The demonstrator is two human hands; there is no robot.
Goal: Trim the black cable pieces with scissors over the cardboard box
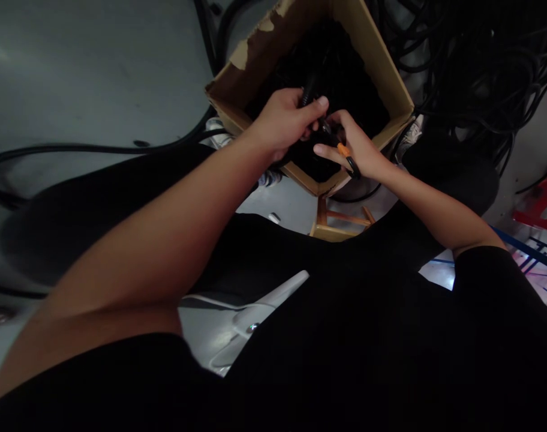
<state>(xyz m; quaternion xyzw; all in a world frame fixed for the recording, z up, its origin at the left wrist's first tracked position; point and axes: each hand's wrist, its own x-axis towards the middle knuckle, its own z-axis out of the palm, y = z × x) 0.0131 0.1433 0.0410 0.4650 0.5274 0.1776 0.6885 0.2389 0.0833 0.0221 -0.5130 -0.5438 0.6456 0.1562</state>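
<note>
My left hand [291,120] is closed around a black cable end [306,95] with a ribbed sleeve, thumb pressed on top. Close beside it, my right hand [361,147] grips hand pliers with orange-and-black handles [343,150]. The jaws point toward the left hand's fingertips; whether they touch the cable is too dark to tell. Both hands are over an open cardboard box [397,84] that holds a dark mass of black material, its pieces hard to make out.
Heaps of black cable [475,78] lie on the right, and a thick black cable [93,148] runs across the grey floor at left. A small wooden stool [331,233] stands below the box. Farther right are a red plastic object [541,204] and blue bars [528,249].
</note>
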